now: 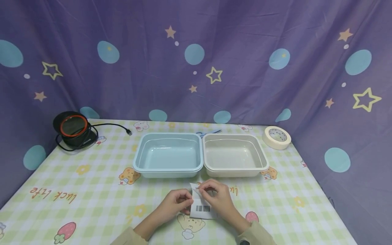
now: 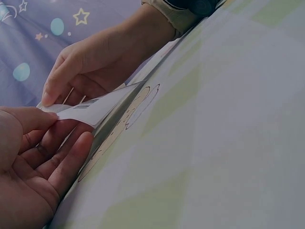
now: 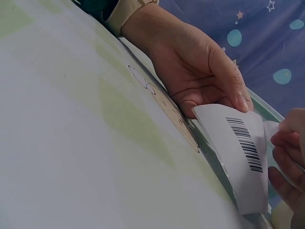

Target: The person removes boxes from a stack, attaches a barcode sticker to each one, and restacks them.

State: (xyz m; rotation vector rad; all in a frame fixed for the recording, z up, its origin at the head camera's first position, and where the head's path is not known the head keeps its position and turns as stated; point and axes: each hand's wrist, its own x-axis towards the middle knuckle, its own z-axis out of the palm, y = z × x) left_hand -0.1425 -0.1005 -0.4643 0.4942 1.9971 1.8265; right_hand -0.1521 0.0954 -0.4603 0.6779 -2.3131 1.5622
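Note:
A white label sheet (image 1: 200, 213) printed with a black barcode is held just above the tablecloth, in front of the two bins. My left hand (image 1: 174, 206) pinches its left edge between thumb and forefinger. With thumb and forefinger, my right hand (image 1: 218, 197) pinches the upper part of the sheet, where a corner is bent up. In the left wrist view the label (image 2: 102, 106) slants between both hands. The right wrist view shows the barcode face of the label (image 3: 233, 152) and a small white flap (image 3: 269, 129) at the right fingers.
Behind the hands a light blue bin (image 1: 168, 173) and an off-white bin (image 1: 235, 173) stand side by side. Blue scissors (image 1: 211, 132) lie partly hidden behind them. A masking tape roll (image 1: 276, 137) is at back right; a black round device with a cable (image 1: 73, 131) is at back left.

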